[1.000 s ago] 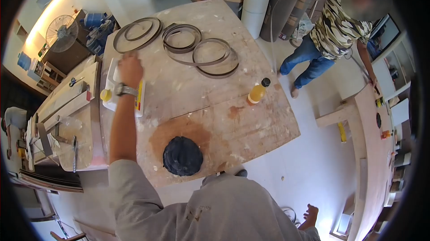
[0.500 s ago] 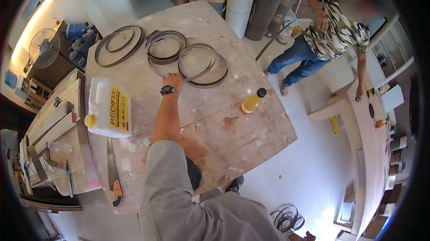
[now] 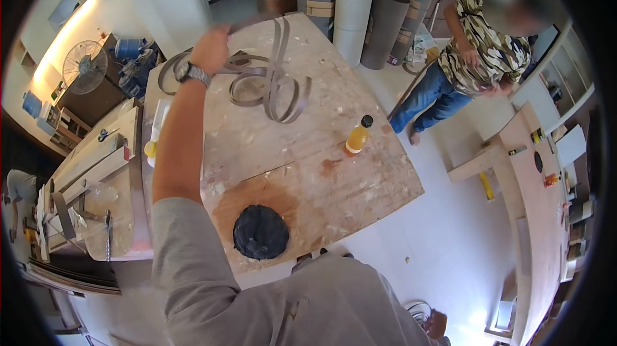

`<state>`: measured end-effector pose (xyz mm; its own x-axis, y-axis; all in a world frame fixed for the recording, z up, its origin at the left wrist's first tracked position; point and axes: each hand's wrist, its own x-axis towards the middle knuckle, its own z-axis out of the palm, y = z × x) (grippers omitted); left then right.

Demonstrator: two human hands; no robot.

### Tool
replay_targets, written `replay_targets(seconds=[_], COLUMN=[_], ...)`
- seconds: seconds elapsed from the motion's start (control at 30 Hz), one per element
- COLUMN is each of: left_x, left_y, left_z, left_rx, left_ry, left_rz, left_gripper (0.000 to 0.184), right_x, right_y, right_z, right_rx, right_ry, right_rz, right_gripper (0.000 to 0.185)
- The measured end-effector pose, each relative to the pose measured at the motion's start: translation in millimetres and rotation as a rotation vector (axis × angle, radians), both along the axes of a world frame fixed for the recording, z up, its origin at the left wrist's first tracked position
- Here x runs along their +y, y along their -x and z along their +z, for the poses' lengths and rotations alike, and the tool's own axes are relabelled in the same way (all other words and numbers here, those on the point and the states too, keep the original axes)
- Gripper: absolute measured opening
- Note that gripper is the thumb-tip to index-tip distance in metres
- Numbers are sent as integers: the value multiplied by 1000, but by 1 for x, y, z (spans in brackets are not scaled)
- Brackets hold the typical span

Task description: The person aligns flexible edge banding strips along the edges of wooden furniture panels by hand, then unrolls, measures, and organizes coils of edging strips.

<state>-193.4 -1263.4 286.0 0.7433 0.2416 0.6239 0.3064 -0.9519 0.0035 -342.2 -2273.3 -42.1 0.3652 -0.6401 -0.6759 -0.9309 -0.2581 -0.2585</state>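
My left hand (image 3: 212, 50), with a watch on its wrist, is raised over the far left of the worktable (image 3: 347, 185). Its fingers are closed on a long grey-brown edge banding strip (image 3: 280, 57), which loops up and hangs down in curls onto the tabletop. Partly behind my wrist lies another coil of strip (image 3: 168, 76). My right hand (image 3: 437, 324) is low at the bottom edge, beside a coil of strip (image 3: 419, 310) near the floor; its fingers are too blurred to read.
A bottle of yellow liquid (image 3: 358, 135) and a black, round, cloth-like thing (image 3: 260, 231) sit on the table. My arm mostly hides a white jug (image 3: 158, 118). Another person (image 3: 479, 44) stands beyond the right edge. Rolled sheets (image 3: 353, 21) stand behind; a side bench (image 3: 122, 217) adjoins left.
My left hand has lifted from the table and moved left and away, pulling the strip up out of its coils. The black thing is uncovered. The other person's lowered hand has come up.
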Motion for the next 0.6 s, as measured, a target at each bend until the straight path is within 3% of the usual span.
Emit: replay_targets(seconds=[0.23,0.47,0.57,0.6], left_x=[-20,-34,-41,-43], left_y=[23,41,48,49], left_z=[94,146,157,161], left_rx=[-222,-205,-201,-205], left_ry=[49,-45,-33,-41], left_rz=[9,85,139,157], left_gripper=[27,29,31,31], right_x=[51,25,19,15], right_y=[-89,-53,-10,-6], right_z=[25,-11,-14,-13], right_rx=[-138,-61,-187,-211], right_ry=[-39,-156,-245,-187], right_rz=[203,153,273,599], right_gripper=[44,47,40,38])
